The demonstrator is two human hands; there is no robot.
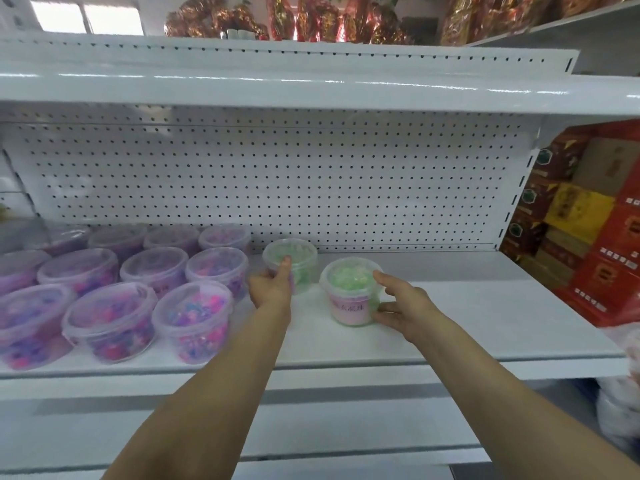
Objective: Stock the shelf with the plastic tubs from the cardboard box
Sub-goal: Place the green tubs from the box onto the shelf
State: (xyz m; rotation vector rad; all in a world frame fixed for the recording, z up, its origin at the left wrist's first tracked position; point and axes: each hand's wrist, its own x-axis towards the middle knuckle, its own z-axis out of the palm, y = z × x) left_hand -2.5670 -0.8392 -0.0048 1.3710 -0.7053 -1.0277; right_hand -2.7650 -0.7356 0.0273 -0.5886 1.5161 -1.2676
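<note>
Two clear plastic tubs with green contents stand on the white shelf (450,313). My left hand (272,285) grips the rear green tub (298,261) near the pegboard back, thumb on its lid. My right hand (403,308) holds the front green tub (349,294), which carries a pink label, fingers round its right side. To the left, several lidded tubs with purple and pink contents (192,318) stand in rows. The cardboard box is out of view.
The shelf surface to the right of the green tubs is bare. A white upper shelf (311,88) overhangs. Red and yellow cartons (588,216) are stacked at the right. White plastic bags (623,393) sit at the lower right edge.
</note>
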